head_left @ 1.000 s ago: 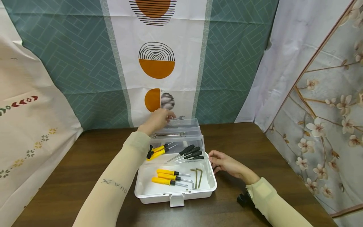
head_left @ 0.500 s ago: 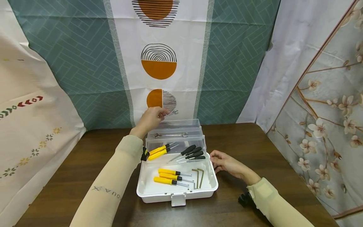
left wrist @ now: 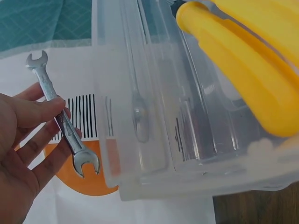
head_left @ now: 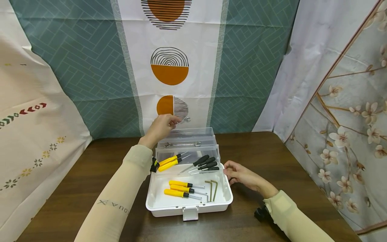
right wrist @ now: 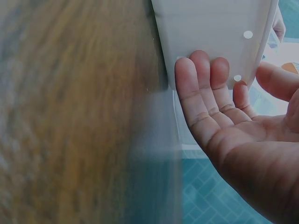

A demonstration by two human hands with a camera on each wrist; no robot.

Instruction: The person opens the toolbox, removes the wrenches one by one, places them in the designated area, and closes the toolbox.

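Observation:
In the head view my left hand (head_left: 161, 129) is above the top tier of an open white toolbox (head_left: 164, 211). It pinches a silver double open-ended wrench (left wrist: 70, 130) between thumb and fingers, beside the clear tray wall (left wrist: 110, 116) in the left wrist view. Another wrench (head_left: 181, 145) lies in the middle clear tray. My right hand (head_left: 245, 176) is at the box's right side; in the right wrist view its fingers (right wrist: 187, 81) lie nearly straight against the outer wall (right wrist: 210, 32), thumb near the rim.
Yellow screwdrivers (head_left: 169, 164) and black-handled screwdrivers (head_left: 208, 164) lie in the lowest clear tray. The white base holds three yellow screwdrivers (head_left: 179, 193) and L-shaped hex keys (head_left: 215, 191). A latch (head_left: 190, 213) hangs at the front. Behind the brown table (head_left: 121, 188) hangs a patterned cloth (head_left: 99, 67).
Over the last second my left hand has shifted slightly left and up with the wrench, which has tilted. It has barely moved in the last half second. My right hand has stayed at the box.

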